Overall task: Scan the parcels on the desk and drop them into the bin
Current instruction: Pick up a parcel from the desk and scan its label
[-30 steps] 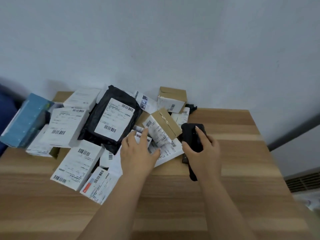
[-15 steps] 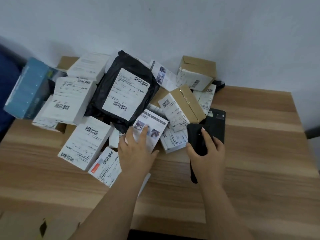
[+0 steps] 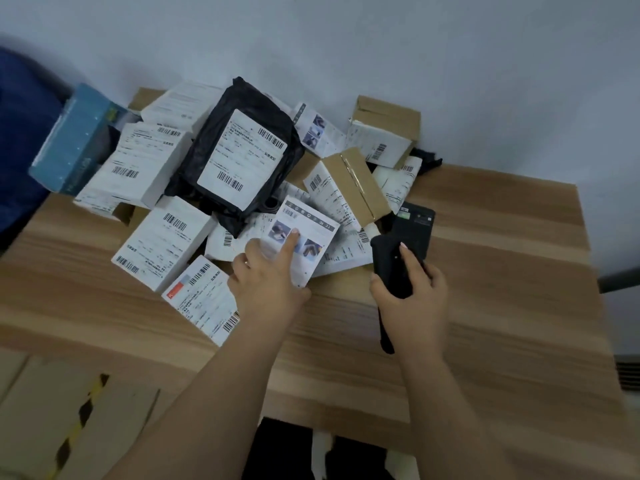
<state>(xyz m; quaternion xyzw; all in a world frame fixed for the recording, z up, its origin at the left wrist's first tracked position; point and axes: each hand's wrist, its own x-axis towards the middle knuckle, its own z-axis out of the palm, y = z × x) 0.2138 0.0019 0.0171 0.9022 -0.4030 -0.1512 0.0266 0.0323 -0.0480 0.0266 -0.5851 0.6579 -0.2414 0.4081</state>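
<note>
A heap of parcels covers the back left of the wooden desk. My left hand holds a small white box with printed pictures, thumb under its near edge and index finger on top. My right hand grips a black handheld scanner, index finger along its top, its head toward the pile. Around the white box lie a black poly bag with a white label, a brown carton, and white labelled boxes. A cardboard bin with yellow-black tape shows at the lower left.
A blue box leans at the pile's left edge. A second brown carton stands against the wall. A black flat device lies on the desk behind the scanner. The wall closes the desk's far side.
The camera has tilted down, bringing the bin into view. My left hand has lifted the small white box a little from the pile. My right hand keeps the scanner beside it.
</note>
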